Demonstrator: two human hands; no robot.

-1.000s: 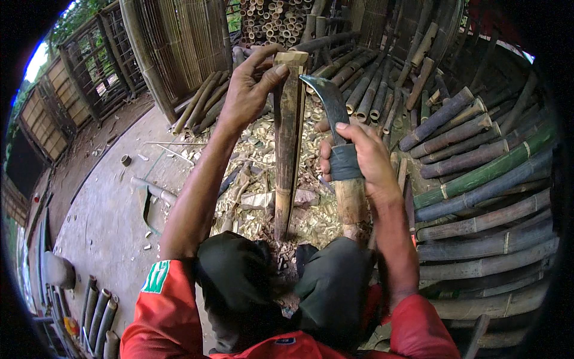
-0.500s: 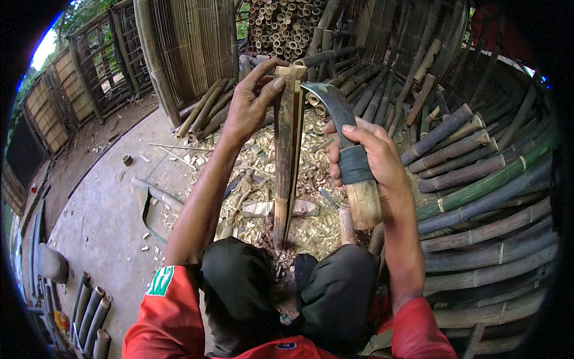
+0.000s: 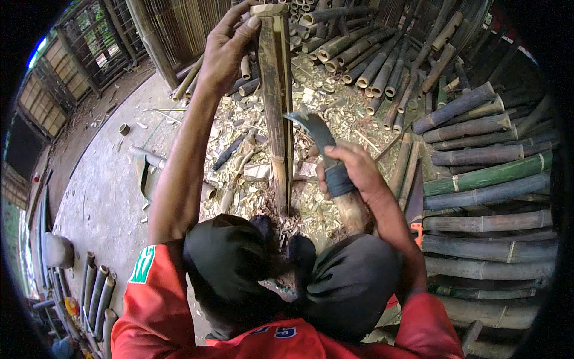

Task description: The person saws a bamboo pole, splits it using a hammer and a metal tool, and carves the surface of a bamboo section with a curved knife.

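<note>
My left hand [image 3: 226, 51] grips the top of an upright bamboo piece [image 3: 272, 96], thumb and fingers around its pale cut end. The piece is dark and weathered, with a narrow split edge along its right side. Its lower end stands among shavings just beyond my knees. My right hand [image 3: 356, 170] is closed around a hooked knife [image 3: 318, 133] with a thick wooden handle and a black wrapping. The curved blade points left, its tip close to the right side of the bamboo at mid-height. Whether the tip touches it I cannot tell.
Pale shavings [image 3: 230, 116] litter the concrete floor [image 3: 101, 173]. Bamboo poles [image 3: 490, 221] are stacked at the right, with more cut poles [image 3: 359, 57] at the back. A saw with an orange handle [image 3: 417, 233] lies beside my right forearm. Dark tubes [image 3: 98, 293] stand at the lower left.
My right hand has brought the knife down along the bamboo, from near its top to about mid-height. My left hand keeps hold of the upper end. The view has tilted downward.
</note>
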